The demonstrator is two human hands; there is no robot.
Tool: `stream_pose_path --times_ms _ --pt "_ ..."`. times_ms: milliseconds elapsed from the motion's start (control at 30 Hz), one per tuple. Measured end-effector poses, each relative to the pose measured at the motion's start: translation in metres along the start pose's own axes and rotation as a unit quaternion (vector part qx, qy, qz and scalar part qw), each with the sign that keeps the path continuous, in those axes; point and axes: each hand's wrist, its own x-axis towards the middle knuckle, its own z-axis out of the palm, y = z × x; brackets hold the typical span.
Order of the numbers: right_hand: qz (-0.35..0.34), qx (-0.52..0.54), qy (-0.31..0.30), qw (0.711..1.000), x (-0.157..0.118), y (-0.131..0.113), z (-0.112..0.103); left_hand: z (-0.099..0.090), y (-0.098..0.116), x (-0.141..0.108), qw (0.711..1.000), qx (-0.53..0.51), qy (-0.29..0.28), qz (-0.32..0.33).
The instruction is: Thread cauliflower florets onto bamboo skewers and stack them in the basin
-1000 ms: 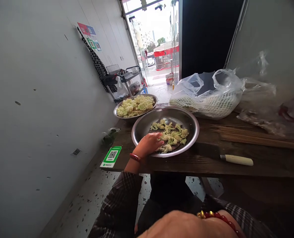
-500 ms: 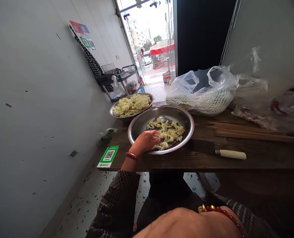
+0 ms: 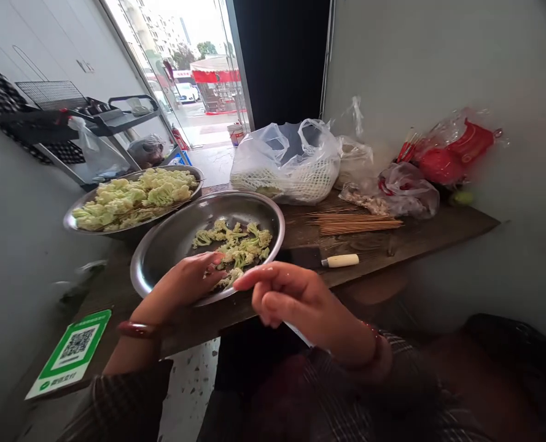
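Note:
My left hand [image 3: 194, 277] reaches over the near left rim of a wide metal bowl [image 3: 159, 256], its bent fingers apart beside the cauliflower pieces [image 3: 242, 248] in it. I see nothing held in that hand, though its fingertips partly overlap the pieces. In front of the bowl's near right rim, my right hand [image 3: 295, 298] is raised, index finger stretched out and the other fingers loosely curled, holding nothing visible. Behind and to the left, a second metal bowl [image 3: 75, 224] is heaped with cauliflower florets [image 3: 137, 199].
Right of the bowl lies a cleaver with a pale handle [image 3: 341, 261], and behind it a bundle of skewers [image 3: 355, 223]. Plastic bags [image 3: 291, 166] stand at the back. A green QR card [image 3: 72, 350] lies at the table's left corner.
My right hand has risen from the bottom of the view to the bowl's near side. The left hand stays at the bowl's rim. The view has turned right and moved closer.

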Motion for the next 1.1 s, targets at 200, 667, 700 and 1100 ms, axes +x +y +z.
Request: stream_pose_path --times_ms 200,667,700,1100 --pt "0.037 -0.333 0.112 0.936 0.017 0.018 -0.107 0.007 0.001 -0.006 0.997 0.006 -0.081 0.015" --pt "0.222 -0.783 0.014 0.581 0.12 0.089 -0.224 0.004 0.01 -0.026 0.982 -0.08 0.154 -0.073" --pt "0.221 -0.796 0.009 0.563 0.12 0.094 -0.225 0.005 0.007 -0.028 0.976 -0.112 0.167 -0.087" --pt "0.148 -0.88 -0.05 0.448 0.108 0.106 -0.234 0.007 -0.009 -0.036 0.923 -0.298 0.209 -0.125"
